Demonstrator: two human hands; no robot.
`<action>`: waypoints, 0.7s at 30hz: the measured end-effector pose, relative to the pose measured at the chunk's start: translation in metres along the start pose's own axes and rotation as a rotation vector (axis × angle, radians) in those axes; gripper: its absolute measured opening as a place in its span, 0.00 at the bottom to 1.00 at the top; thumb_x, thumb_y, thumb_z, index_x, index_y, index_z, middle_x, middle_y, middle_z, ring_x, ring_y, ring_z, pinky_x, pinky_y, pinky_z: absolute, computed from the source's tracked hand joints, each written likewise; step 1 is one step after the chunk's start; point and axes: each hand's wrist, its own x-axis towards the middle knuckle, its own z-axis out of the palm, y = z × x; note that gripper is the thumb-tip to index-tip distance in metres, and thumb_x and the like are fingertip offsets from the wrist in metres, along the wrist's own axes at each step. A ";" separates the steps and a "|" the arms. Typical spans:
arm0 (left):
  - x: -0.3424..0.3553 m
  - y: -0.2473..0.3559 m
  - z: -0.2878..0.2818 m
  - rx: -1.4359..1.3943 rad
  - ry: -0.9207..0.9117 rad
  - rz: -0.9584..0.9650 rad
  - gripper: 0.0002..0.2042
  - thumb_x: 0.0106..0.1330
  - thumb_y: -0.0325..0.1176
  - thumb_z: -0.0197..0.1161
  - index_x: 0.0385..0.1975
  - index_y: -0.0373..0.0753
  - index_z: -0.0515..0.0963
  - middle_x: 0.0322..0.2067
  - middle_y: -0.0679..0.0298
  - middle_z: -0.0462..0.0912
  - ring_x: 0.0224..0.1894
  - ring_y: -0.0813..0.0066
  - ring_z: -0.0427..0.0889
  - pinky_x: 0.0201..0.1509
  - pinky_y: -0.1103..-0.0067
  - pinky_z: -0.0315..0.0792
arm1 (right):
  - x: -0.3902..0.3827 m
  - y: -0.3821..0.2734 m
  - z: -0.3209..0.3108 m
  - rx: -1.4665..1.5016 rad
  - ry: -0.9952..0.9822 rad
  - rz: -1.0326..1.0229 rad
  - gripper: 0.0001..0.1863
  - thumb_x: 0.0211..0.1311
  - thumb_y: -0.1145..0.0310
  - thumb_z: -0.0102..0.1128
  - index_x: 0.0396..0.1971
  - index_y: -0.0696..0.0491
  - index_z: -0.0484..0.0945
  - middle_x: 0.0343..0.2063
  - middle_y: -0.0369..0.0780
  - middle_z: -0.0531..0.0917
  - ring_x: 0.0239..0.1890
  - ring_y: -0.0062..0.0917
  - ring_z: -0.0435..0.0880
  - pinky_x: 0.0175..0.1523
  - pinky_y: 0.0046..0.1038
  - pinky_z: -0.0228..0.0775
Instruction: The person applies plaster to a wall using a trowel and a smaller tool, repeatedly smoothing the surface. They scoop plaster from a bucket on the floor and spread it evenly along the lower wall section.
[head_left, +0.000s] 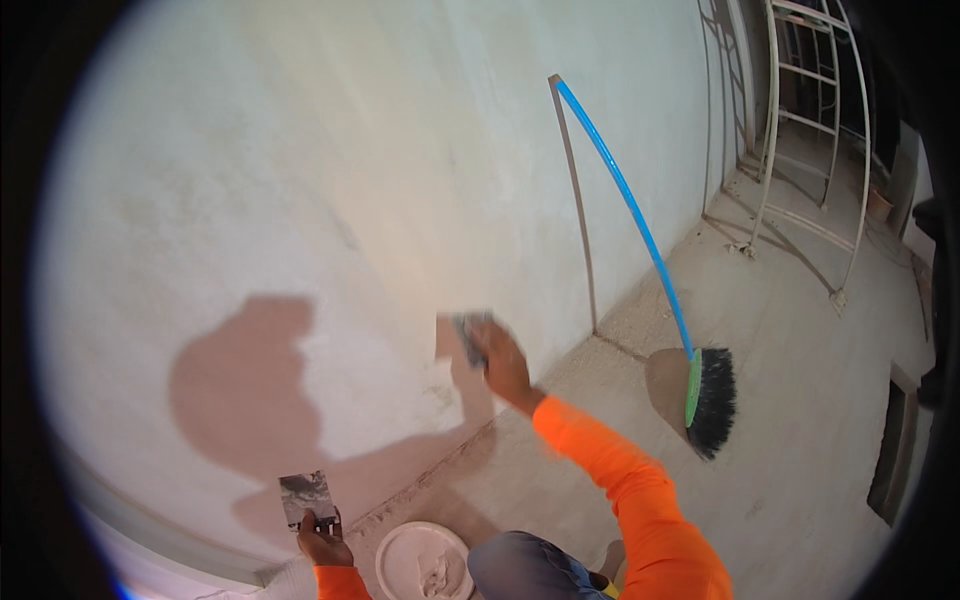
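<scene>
My right hand (503, 368) is closed around a putty knife (470, 338), whose blade is at the pale wall (400, 180) low down, near the picture's middle. Some blur smears that blade. At the lower left, my left hand (324, 542) grips a second, wide putty knife (306, 496), its flat metal face turned up and marked with dark and pale smears. Between my left forearm and my knee stands a round white bucket (384, 572) with pale paste (440, 570) inside. Both my sleeves are orange.
A broom (712, 402) with a blue handle leans on the wall to the right, its black bristles on the dusty floor (790, 390). White metal scaffold frames (768, 130) stand at the far right. A rectangular opening (890, 445) shows at the right edge.
</scene>
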 end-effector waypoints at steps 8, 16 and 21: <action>-0.016 0.005 0.006 -0.052 -0.034 -0.038 0.14 0.73 0.32 0.60 0.56 0.40 0.75 0.49 0.62 0.82 0.48 0.66 0.83 0.54 0.66 0.81 | 0.312 -0.011 -0.137 -0.012 0.333 -0.181 0.31 0.61 0.84 0.52 0.65 0.49 0.74 0.61 0.44 0.79 0.63 0.47 0.75 0.69 0.43 0.69; -0.020 0.013 0.003 -0.067 -0.098 -0.099 0.14 0.73 0.32 0.60 0.56 0.40 0.75 0.49 0.63 0.83 0.48 0.66 0.83 0.52 0.66 0.81 | 0.358 -0.029 -0.139 -0.235 0.077 -0.446 0.28 0.63 0.79 0.54 0.63 0.44 0.79 0.63 0.39 0.79 0.65 0.44 0.75 0.69 0.41 0.69; -0.026 0.009 0.000 -0.106 -0.135 -0.115 0.14 0.72 0.33 0.61 0.55 0.40 0.76 0.49 0.64 0.82 0.50 0.67 0.83 0.53 0.66 0.80 | 0.244 0.011 -0.098 -0.345 -0.049 -0.535 0.31 0.61 0.80 0.57 0.65 0.43 0.77 0.64 0.38 0.77 0.68 0.41 0.71 0.73 0.41 0.64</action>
